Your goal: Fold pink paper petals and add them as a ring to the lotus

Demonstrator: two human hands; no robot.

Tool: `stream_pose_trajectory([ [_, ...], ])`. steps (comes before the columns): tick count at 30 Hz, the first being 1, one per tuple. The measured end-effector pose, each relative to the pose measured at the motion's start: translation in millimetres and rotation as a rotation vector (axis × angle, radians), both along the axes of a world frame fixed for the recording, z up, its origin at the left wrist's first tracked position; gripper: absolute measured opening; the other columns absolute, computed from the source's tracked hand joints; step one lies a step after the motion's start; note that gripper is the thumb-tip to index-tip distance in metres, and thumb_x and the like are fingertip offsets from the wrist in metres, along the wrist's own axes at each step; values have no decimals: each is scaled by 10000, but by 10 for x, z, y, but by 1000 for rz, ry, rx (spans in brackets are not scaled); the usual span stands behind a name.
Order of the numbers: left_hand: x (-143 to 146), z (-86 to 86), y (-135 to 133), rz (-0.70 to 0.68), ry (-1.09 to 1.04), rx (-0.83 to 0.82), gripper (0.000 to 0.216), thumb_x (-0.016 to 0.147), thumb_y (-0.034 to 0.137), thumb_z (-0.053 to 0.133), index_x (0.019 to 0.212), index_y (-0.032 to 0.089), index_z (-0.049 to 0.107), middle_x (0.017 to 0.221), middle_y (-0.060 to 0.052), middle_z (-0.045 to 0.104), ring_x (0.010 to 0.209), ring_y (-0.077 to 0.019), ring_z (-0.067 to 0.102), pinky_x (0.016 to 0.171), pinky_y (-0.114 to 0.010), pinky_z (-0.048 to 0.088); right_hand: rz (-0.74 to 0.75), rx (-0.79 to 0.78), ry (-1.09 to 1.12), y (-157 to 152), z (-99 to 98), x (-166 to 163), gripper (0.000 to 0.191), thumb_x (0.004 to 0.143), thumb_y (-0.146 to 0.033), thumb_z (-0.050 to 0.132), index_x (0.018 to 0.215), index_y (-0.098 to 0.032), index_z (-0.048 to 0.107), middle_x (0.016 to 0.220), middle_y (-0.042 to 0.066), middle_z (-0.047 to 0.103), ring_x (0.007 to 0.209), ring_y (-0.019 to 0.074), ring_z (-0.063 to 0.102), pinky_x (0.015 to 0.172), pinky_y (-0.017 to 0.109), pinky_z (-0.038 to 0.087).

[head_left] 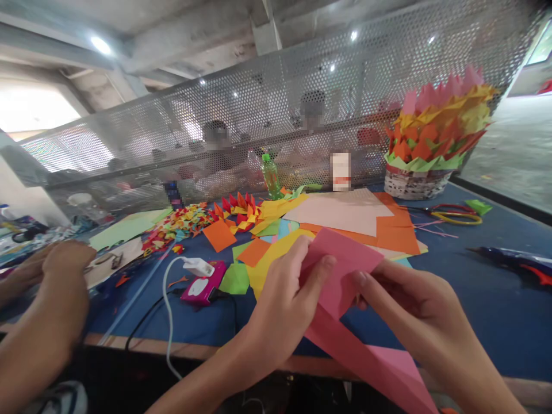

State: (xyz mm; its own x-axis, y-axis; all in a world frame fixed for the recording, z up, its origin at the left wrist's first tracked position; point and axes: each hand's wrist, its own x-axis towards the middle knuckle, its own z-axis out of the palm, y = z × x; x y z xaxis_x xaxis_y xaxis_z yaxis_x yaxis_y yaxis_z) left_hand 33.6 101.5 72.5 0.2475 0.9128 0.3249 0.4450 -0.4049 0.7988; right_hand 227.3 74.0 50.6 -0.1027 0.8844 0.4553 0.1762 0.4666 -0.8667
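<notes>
In the head view, the blue tabletop point(446, 302) ends toward the person in a brownish front edge point(207, 352), which passes beneath both forearms. A perforated metal panel point(172, 135) bounds the far side. To the right of the hands a broad stretch of blue surface shows, reaching a blue-handled tool point(513, 260) near the right side and scissors point(459, 214) farther back. Room is tighter on the left: a magenta power block point(204, 283) with a white cable point(168, 310) lies beside the left forearm, and another person's arm point(52, 322) reaches in beyond it. Stacked colored paper point(345, 213) lies just past the fingertips.

The hands are near each other, over the front part of the tabletop. The left hand point(287, 287) clamps a pink sheet point(342, 253), thumb on its near face. The right hand point(418, 302) pinches that sheet's right edge between thumb and fingers. Longer pink paper point(375, 359) slants below them across the front edge; whether it joins the sheet cannot be told.
</notes>
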Motion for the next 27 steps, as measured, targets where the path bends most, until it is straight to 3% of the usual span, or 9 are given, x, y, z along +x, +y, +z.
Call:
stream_pose_trajectory([
  [7, 1, 7, 12, -8, 8, -7, 324, 1100, 540, 548, 1050, 226, 612, 1025, -15, 695, 979, -186, 612, 786, -314, 431, 2, -40, 26, 1, -23, -16, 233, 1029, -404, 694, 877, -245, 770, 724, -22, 713, 671, 92, 698, 654, 122, 562],
  [13, -38, 60, 18, -19, 39, -32, 351, 1121, 523, 488, 952, 222, 551, 906, 14, 613, 838, -160, 536, 777, -331, 402, -23, -100, 122, 37, -25, -65, 304, 1007, -471, 720, 841, -221, 767, 748, 6, 744, 681, 111, 728, 655, 142, 582],
  [17, -78, 75, 30, -66, 22, -96, 371, 1120, 550, 468, 944, 227, 514, 871, 16, 577, 851, -174, 555, 750, -342, 377, -1, -141, 94, 58, -12, -62, 356, 1012, -493, 709, 801, -209, 754, 703, 13, 723, 656, 127, 715, 625, 171, 577],
  [21, -91, 57, 47, -49, 29, -100, 383, 1112, 571, 474, 961, 223, 526, 872, 9, 566, 872, -184, 555, 782, -348, 379, -10, -185, 87, 58, -15, -50, 361, 993, -514, 733, 800, -211, 772, 701, 14, 720, 652, 130, 701, 636, 190, 577],
  [27, -98, -13, 73, -40, 46, -84, 389, 1128, 542, 459, 908, 223, 495, 817, 39, 524, 740, -139, 450, 705, -329, 347, -17, -164, 62, 94, -97, -40, 334, 985, -497, 750, 802, -220, 780, 692, 7, 727, 647, 115, 702, 609, 159, 554],
])
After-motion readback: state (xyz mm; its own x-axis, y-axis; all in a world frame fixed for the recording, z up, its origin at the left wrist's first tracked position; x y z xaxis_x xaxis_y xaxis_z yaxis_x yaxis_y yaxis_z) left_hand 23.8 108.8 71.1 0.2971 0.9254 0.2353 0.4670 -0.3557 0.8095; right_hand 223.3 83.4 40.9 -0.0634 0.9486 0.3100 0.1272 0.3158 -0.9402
